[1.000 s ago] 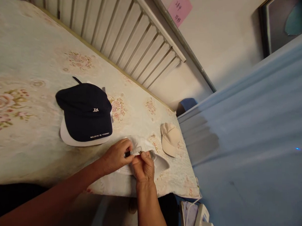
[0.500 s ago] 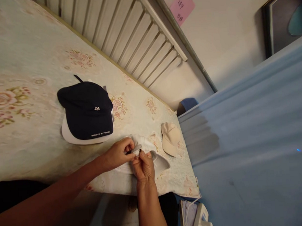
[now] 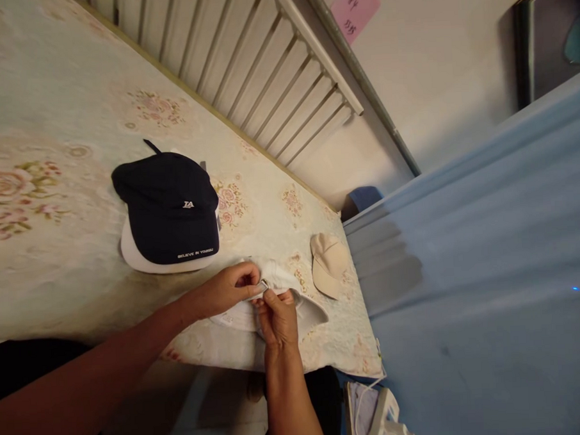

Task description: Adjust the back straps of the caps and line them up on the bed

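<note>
A white cap (image 3: 274, 271) lies at the near edge of the bed, partly hidden behind both hands. At its back strap a small metal buckle (image 3: 264, 283) shows between my fingertips. My left hand (image 3: 235, 289) pinches the white strap from the left, its fingers curled. From below, my right hand (image 3: 279, 313) has thumb and fingers closed on the strap beside the buckle. How far the strap runs through the buckle is too small to tell. To the left, a navy cap (image 3: 169, 207) with white lettering rests on top of a white cap (image 3: 140, 250).
A beige cap (image 3: 329, 267) sits at the right on the floral bedspread (image 3: 78, 207). Metal bed rails (image 3: 245, 65) run along the far side. A blue curtain (image 3: 464, 248) hangs to the right. White items with a cable (image 3: 383, 418) stand at the lower right.
My left fingers have moved closer to the buckle, and the dark piece seen by them earlier no longer shows. The buckle has tilted. The view has shifted slightly.
</note>
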Tool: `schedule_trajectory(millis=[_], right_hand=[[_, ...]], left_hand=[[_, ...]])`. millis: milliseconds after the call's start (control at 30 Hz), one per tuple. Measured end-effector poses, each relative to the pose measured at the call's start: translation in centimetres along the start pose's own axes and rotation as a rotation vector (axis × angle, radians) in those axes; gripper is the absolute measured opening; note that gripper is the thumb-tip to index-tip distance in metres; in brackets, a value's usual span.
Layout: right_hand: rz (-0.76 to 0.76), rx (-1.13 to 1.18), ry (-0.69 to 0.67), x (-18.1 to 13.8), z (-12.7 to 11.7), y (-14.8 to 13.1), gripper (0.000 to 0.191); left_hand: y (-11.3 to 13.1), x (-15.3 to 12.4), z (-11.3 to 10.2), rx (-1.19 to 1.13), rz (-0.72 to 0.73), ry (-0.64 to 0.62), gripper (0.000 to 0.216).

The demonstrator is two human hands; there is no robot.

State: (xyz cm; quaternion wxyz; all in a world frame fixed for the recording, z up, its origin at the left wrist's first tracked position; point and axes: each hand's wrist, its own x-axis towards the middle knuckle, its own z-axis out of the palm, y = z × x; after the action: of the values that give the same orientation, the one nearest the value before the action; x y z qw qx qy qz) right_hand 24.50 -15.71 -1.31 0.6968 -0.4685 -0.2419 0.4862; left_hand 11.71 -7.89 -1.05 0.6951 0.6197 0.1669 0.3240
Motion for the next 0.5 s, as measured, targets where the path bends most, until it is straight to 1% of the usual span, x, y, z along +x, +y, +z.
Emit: schedule_trajectory(millis=[133,233,400,500], right_hand=[[-0.012,-0.028,0.0,0.02,-0.2,0.0,0.019],[-0.007,-0.034,0.007,-0.03,-0.16,0.04,0.02],[0.007,-0.022,0.042,-0.35,0.24,-0.17,0.021],[0.005,-0.033,0.046,-0.61,0.47,-0.32,0.02]], left_hand=[[0.06,0.1,0.06,-0.014,-0.03,-0.022,0.015],[0.09,0.05,0.04,0.003,-0.062,-0.019,0.017],[0.46,-0.19,-0.16,0.043,-0.053,-0.023,0.021],[0.34,-0.21,-0.33,0.109,-0.036,-0.017,0.02]])
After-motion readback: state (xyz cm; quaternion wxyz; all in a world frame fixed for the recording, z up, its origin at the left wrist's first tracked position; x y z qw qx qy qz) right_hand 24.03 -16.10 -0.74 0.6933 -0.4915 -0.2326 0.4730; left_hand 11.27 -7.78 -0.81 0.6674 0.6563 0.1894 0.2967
